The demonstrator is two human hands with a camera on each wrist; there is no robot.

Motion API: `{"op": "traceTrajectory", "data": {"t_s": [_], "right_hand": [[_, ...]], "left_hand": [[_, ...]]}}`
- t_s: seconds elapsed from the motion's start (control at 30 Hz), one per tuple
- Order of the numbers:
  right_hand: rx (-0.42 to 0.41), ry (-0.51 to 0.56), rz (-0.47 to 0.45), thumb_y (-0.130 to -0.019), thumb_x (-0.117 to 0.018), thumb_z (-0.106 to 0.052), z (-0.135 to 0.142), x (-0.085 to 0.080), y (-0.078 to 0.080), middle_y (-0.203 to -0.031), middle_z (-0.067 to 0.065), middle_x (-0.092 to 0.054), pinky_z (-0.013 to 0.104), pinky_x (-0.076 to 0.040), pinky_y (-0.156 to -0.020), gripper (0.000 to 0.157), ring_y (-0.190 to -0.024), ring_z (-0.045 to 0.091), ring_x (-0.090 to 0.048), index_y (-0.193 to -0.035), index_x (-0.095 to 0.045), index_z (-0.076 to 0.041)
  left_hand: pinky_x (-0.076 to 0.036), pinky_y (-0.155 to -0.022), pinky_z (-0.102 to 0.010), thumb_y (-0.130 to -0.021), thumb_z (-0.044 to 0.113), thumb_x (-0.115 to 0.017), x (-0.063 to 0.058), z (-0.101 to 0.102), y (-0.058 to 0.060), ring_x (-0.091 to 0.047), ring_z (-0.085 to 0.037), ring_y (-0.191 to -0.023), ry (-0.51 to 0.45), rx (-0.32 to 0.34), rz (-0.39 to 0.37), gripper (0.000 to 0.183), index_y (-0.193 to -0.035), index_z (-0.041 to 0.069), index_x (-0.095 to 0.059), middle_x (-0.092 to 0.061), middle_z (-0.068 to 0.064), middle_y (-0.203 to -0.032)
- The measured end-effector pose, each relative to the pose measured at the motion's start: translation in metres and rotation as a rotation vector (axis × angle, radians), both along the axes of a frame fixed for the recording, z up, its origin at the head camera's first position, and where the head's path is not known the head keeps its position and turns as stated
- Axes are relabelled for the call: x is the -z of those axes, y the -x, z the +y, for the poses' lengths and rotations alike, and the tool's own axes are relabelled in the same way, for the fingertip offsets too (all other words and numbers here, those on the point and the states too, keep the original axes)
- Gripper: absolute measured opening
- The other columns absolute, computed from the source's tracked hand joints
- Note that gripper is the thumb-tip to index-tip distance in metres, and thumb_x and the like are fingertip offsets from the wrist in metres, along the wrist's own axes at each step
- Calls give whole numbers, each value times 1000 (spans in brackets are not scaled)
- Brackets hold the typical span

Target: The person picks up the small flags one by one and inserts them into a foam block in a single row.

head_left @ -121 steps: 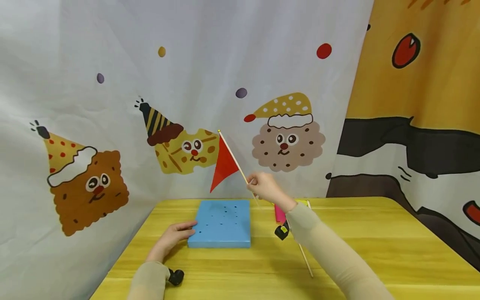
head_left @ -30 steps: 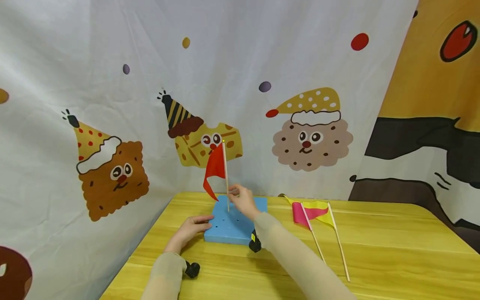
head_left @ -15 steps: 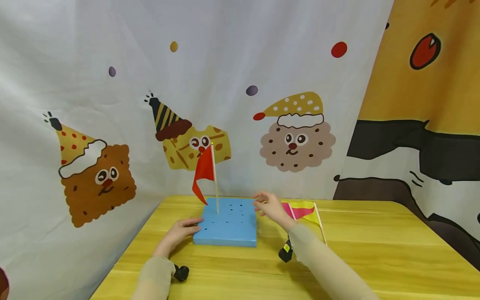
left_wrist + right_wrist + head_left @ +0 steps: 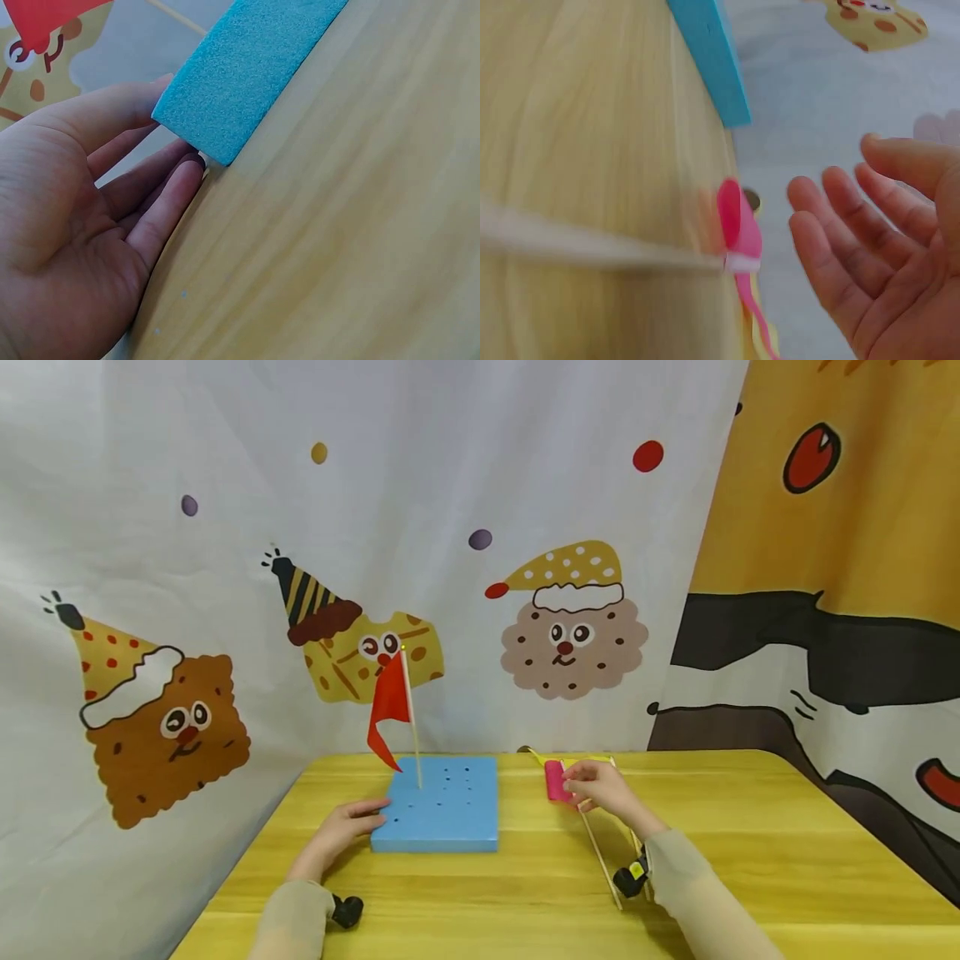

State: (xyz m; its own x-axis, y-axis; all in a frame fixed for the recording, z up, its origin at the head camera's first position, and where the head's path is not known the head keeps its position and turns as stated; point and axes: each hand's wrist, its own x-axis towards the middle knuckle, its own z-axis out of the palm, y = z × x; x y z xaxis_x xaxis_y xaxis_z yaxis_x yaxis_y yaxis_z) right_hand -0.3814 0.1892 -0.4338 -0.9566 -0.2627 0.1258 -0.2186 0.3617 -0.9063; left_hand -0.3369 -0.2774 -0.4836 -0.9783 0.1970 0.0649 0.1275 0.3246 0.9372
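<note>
A blue foam block (image 4: 457,822) with several small holes in its top lies on the table. Upright in one of these holes, leaning slightly, stands a red flag (image 4: 392,697) on a thin wooden stick. My left hand (image 4: 341,835) rests against the block's left side, its thumb and fingers touching the corner without curling round it. Over to the right, my right hand (image 4: 607,789) hovers by a pink flag (image 4: 554,781). In the right wrist view its fingers (image 4: 847,277) are loosely bent and apart from the pink cloth (image 4: 744,225).
Beside the pink flag lies a yellow flag (image 4: 537,757), partly hidden by the right hand. Both sticks point toward the table's near edge. Behind the wooden table (image 4: 720,827) hangs a printed curtain (image 4: 420,510). Each wrist carries a small black camera (image 4: 630,880).
The right hand has brought the red flag to the block, stood it in a hole and let go. It has since moved right to the pink flag. The left hand stays at the block.
</note>
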Motion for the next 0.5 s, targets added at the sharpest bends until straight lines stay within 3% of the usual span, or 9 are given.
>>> {"op": "traceTrajectory", "data": {"t_s": [0.2,0.5], "right_hand": [[36,-91,-39,-90,-67,-9,18,4,-5,-90,13,-69,43,-58,-59,22,-70,32,-68,-104,-64,7],[65,-233,-96,-85,-72,-12,31,12,-14,-67,7,-63,35,-56,-52,15,-56,18,-61,-90,-69,2]], "left_hand": [[-44,-101,-48,-95,24,-65,-2,-2,1,-52,-36,-122,8,0,6,47,-136,3,-56,-49,-21,-140],[-45,-100,-46,-94,23,-65,0,0,1,-52,-35,-123,8,-3,-1,48,-137,3,-56,-48,-20,-141]]}}
